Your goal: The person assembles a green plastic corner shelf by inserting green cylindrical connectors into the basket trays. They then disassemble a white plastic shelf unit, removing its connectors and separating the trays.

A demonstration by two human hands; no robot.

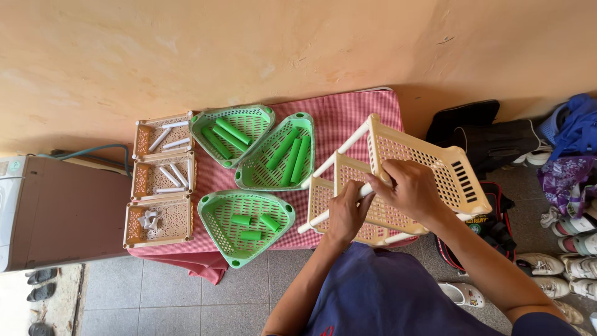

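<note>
A small table (348, 118) covered in red-checked cloth is set against a peach plaster wall. At its left, three beige perforated plastic baskets (163, 180) with white tubes are lined up; beside them, three green triangular mesh trays (249, 186) with green tubes are laid. At the right, a beige plastic rack on white poles (429, 165) is held tilted: a pole is gripped by the left hand (346, 213), and the right hand (411, 188) is closed over the frame.

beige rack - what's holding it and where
Both hands hold the beige basket rack: the left hand and right hand both grip a white post between its tiers.
</note>
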